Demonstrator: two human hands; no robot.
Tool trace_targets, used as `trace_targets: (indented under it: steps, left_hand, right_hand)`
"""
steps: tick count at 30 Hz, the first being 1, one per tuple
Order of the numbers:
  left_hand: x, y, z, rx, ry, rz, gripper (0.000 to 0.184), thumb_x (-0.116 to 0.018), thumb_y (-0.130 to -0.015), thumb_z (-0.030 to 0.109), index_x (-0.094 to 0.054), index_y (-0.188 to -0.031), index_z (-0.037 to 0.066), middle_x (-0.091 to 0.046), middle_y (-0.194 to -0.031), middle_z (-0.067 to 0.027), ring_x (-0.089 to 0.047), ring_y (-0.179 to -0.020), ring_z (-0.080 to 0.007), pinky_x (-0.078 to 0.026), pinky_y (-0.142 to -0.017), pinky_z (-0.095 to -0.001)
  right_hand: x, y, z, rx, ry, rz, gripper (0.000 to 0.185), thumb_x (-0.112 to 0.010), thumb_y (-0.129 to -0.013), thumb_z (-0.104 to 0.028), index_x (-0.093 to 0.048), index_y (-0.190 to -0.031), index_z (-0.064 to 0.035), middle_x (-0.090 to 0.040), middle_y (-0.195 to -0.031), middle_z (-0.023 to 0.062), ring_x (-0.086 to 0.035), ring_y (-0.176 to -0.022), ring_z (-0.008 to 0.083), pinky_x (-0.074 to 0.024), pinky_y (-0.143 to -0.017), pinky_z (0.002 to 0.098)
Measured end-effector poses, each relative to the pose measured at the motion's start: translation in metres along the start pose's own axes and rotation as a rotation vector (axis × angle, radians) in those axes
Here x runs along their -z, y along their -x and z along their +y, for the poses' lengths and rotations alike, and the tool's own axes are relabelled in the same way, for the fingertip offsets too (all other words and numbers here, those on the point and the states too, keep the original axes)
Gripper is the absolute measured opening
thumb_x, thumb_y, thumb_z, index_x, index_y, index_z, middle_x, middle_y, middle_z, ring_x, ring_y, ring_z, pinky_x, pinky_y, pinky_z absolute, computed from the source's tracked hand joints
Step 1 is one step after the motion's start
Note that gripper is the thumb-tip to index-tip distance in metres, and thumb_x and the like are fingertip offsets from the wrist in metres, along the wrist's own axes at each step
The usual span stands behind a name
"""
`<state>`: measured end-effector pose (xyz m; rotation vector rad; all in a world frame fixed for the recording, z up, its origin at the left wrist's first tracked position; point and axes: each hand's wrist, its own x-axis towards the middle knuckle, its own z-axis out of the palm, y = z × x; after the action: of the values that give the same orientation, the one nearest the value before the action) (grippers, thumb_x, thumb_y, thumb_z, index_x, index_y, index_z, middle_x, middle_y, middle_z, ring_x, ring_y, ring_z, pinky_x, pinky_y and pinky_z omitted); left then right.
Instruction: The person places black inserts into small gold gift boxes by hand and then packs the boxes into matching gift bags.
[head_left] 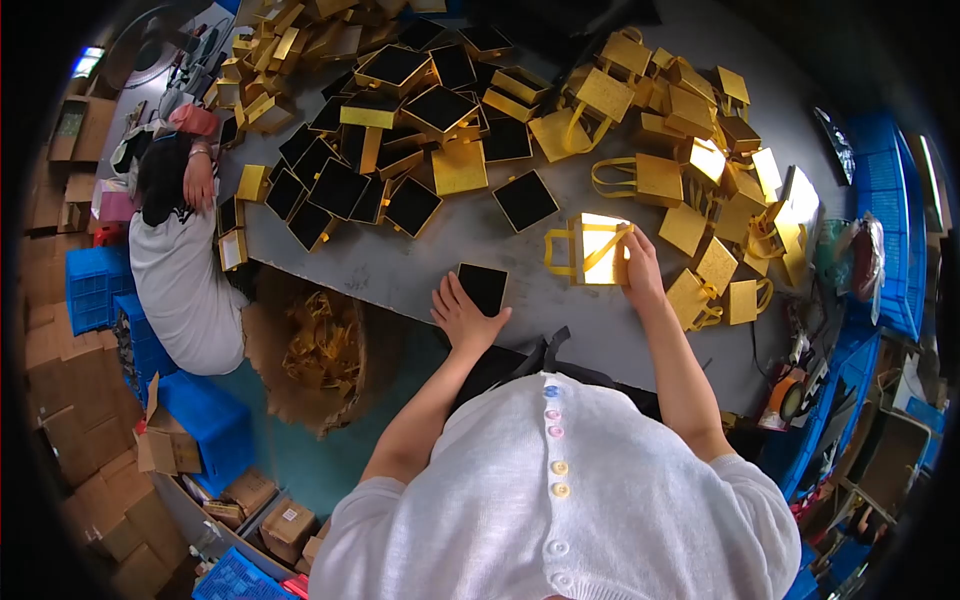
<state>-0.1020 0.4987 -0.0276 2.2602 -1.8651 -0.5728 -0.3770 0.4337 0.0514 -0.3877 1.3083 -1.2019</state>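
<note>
On the table's near edge lies a small square gold-edged box with a black face (484,287). My left hand (468,322) spans it, fingers at its left side and thumb by its lower right corner. To the right, a shiny gold gift bag (598,250) with yellow ribbon handles is gripped at its right side by my right hand (643,268). One ribbon loop sticks out to its left, and another crosses its bright face. Fingers behind the bag are hidden.
Black-faced gold boxes (412,207) pile up at the far left; gold ribbon-handled bags (659,180) are heaped at right. A co-worker's sleeve (185,275) rests by the table's left end. Below stands an open carton (262,350) holding gold pieces. Blue crates (205,420) line the floor.
</note>
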Motion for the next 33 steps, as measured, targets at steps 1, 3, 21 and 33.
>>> trace_targets:
  steps: [1, 3, 21, 33]
  left_hand:
    - [-0.007, -0.001, -0.001, -0.006, -0.012, 0.043, 0.118, -0.083, -0.057, 0.037, -0.015, -0.149, 0.006, -0.029, -0.140, -0.0220, -0.026, -0.130, -0.0474, -0.026, -0.104, -0.0614]
    - [0.007, -0.006, -0.009, -0.061, 0.085, 0.003, 0.113, -0.081, -0.057, 0.030, -0.018, -0.148, 0.008, -0.033, -0.133, -0.0212, -0.031, -0.125, -0.0448, -0.029, -0.103, -0.0571]
    - [0.112, -0.027, 0.075, -0.765, 0.521, -0.460, 0.094, -0.073, -0.058, 0.017, -0.035, -0.144, 0.011, -0.034, -0.131, -0.0147, -0.036, -0.125, -0.0331, -0.031, -0.110, -0.0410]
    - [0.131, -0.022, -0.088, -0.214, 0.433, 0.042, 0.025, -0.063, -0.084, 0.009, -0.066, -0.108, 0.003, -0.057, -0.117, -0.0136, -0.053, -0.113, -0.0283, -0.039, -0.101, -0.0377]
  right_hand:
    - [0.003, 0.000, 0.003, 0.005, 0.004, 0.012, 0.024, -0.047, -0.100, -0.019, -0.059, -0.113, -0.0030, -0.061, -0.099, 0.0012, -0.059, -0.090, 0.0093, -0.0489, -0.077, 0.0224]
    - [0.013, -0.006, 0.007, 0.022, 0.034, -0.015, 0.024, -0.049, -0.100, -0.020, -0.059, -0.113, -0.0027, -0.061, -0.098, 0.0007, -0.059, -0.089, 0.0086, -0.0481, -0.076, 0.0219]
    - [0.004, 0.025, 0.015, -0.009, 0.317, -0.206, 0.021, -0.048, -0.100, -0.018, -0.056, -0.114, -0.0040, -0.061, -0.096, 0.0040, -0.058, -0.085, 0.0095, -0.0485, -0.074, 0.0235]
    - [0.098, 0.008, -0.013, 0.280, 1.268, 0.394, 0.075, -0.073, -0.075, -0.024, -0.037, -0.139, -0.0076, -0.044, -0.134, 0.0225, -0.038, -0.129, 0.0388, -0.0325, -0.108, 0.0440]
